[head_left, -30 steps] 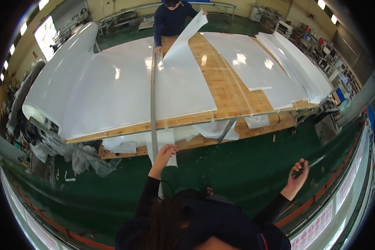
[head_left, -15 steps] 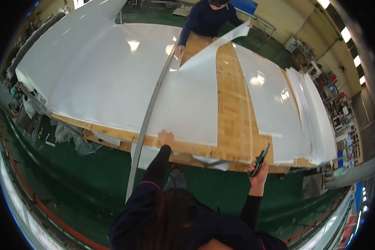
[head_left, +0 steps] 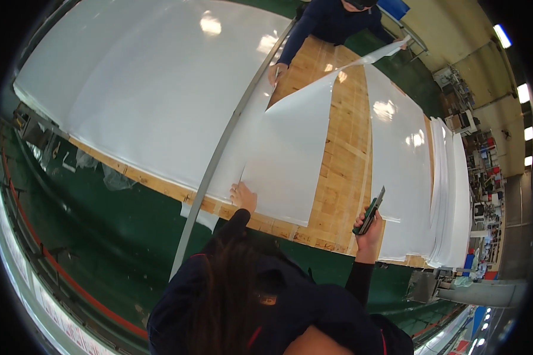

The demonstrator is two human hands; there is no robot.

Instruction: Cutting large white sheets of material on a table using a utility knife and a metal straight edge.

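My right hand (head_left: 367, 228) grips a utility knife (head_left: 368, 214) with a dark green and black handle, held upright over the table's near edge with its blade exposed. My left hand (head_left: 243, 197) is at the near edge of a white sheet (head_left: 290, 160), fingers bent onto it; a short slit shows just beyond the fingertips. Left of that hand a long metal straightedge (head_left: 222, 142) crosses the sheet and juts past the table toward me. Across the table a co-worker's hand (head_left: 277, 73) is beside the straightedge, while the other hand holds up the sheet's far corner.
Bare wood of the table (head_left: 346, 142) shows between the white sheets. Another white sheet (head_left: 397, 154) lies to the right, beside a stack of folded white sheets (head_left: 447, 195). A wide white sheet (head_left: 142, 94) covers the left side. Green floor (head_left: 112, 236) lies on my side.
My view has shifted, and I have come closer to the table. The slit by my left hand now shows. The co-worker's raised corner is drawn farther right. The knife stays in my right hand.
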